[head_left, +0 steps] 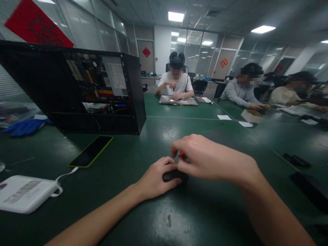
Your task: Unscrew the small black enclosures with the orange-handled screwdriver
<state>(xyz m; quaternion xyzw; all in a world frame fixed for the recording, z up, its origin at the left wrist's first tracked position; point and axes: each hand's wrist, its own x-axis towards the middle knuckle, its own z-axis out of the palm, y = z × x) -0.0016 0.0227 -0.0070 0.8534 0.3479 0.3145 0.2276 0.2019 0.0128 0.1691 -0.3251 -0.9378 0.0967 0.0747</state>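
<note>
My left hand (pixel 160 179) is closed around a black computer mouse (pixel 171 176) on the green table, fingers over its far side and thumb along its near side. Just above the mouse's right end is my right hand (pixel 202 157), bent at the wrist with fingers curled downward. Between its thumb and fingers shows a small part of a red tool handle (pixel 182 154). The rest of that tool and its tip are hidden by my fingers, so I cannot tell whether it touches the mouse.
An open black computer case (pixel 142 102) stands at the left. Nearer lie a phone (pixel 91 152) and a white power bank (pixel 28 194) with a cable. Blue gloves (pixel 24 127) rest far left. Across the table a person (pixel 176 82) works on a flat panel (pixel 166 99); other people sit at right.
</note>
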